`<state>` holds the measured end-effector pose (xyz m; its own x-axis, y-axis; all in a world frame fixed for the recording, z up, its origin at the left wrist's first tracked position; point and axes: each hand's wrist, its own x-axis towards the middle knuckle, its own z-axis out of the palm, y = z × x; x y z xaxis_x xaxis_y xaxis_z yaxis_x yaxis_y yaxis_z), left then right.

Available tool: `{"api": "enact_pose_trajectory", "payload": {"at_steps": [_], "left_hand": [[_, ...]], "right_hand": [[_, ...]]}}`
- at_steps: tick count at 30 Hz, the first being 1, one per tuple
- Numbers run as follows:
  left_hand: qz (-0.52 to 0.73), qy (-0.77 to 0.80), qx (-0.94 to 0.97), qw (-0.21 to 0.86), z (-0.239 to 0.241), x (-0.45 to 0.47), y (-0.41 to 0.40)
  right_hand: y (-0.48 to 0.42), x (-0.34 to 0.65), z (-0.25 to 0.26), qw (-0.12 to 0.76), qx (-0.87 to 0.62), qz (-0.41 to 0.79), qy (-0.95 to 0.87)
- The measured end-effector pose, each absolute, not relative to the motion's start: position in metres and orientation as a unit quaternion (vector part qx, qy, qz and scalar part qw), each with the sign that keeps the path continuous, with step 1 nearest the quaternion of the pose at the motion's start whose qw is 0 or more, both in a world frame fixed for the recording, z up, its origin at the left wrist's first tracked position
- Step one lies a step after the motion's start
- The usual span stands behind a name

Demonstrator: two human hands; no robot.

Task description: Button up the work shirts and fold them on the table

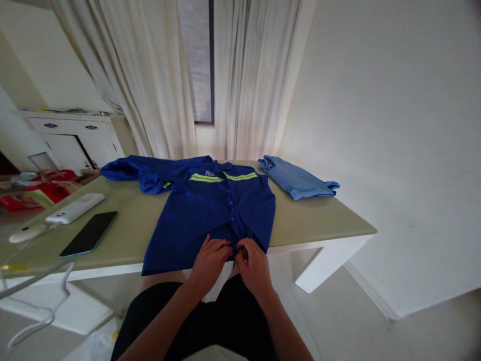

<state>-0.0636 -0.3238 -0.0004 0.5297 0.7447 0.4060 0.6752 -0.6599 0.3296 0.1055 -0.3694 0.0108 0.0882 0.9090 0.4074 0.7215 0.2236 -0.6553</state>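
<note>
A dark blue work shirt (210,210) with yellow reflective stripes lies spread front-up on the beige table (319,215), its hem hanging over the near edge. My left hand (210,260) and my right hand (253,263) meet at the bottom of the shirt's button placket. Both have fingers curled and pinch the fabric at the hem. A folded light blue garment (296,179) lies at the table's far right, apart from my hands.
A black phone (90,233), a white power bank (75,207) and a small white device (27,233) with cables lie at the table's left. A white cabinet (75,138) and curtains (240,80) stand behind. My legs in black shorts are below the table edge.
</note>
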Motion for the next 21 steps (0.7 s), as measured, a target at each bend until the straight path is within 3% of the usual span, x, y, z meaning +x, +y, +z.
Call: {"api": "enact_pose_trajectory", "payload": {"at_steps": [7, 13, 21], "left_hand": [[0.239, 0.427, 0.871, 0.042, 0.012, -0.05, -0.329], [0.269, 0.398, 0.877, 0.017, 0.008, -0.041, -0.324], [0.309, 0.433, 0.829, 0.171, 0.024, -0.04, -0.315]], "right_hand": [[-0.367, 0.112, 0.013, 0.381, -0.647, 0.063, -0.657], [-0.366, 0.123, 0.005, 0.491, -0.575, 0.137, -0.64], [-0.364, 0.131, 0.002, 0.506, -0.561, 0.18, -0.63]]}}
